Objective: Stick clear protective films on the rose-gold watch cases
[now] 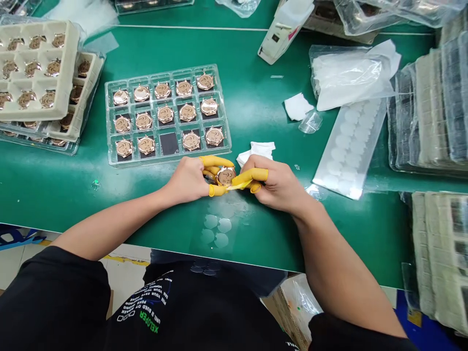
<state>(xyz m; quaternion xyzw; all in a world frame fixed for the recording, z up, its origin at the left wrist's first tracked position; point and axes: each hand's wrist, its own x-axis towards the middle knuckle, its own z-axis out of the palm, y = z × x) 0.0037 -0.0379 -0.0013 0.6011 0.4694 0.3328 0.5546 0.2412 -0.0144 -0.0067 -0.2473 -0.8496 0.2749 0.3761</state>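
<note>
My left hand (193, 181), with yellow finger cots on its fingers, grips a rose-gold watch case (225, 175) by its rim, the engraved back facing up. Against its lower right edge, my right hand (272, 183), also in yellow finger cots, pinches a thin bright-yellow pointed piece (239, 185); its exact kind is unclear. Just beyond both hands lies a clear plastic tray (168, 158) of similar watch cases, back side up, with one pocket in the front row showing only its dark pad (168, 144). A crumpled white cloth (261, 148) sits right behind my right hand.
Stacked trays of watch cases (36, 109) stand at the left. Round clear films (215, 231) lie near the front edge. On the right are a sheet of round stickers (347, 146), a bag of white wipes (351, 73) and piled trays (424, 112). A white dispenser (283, 31) stands behind.
</note>
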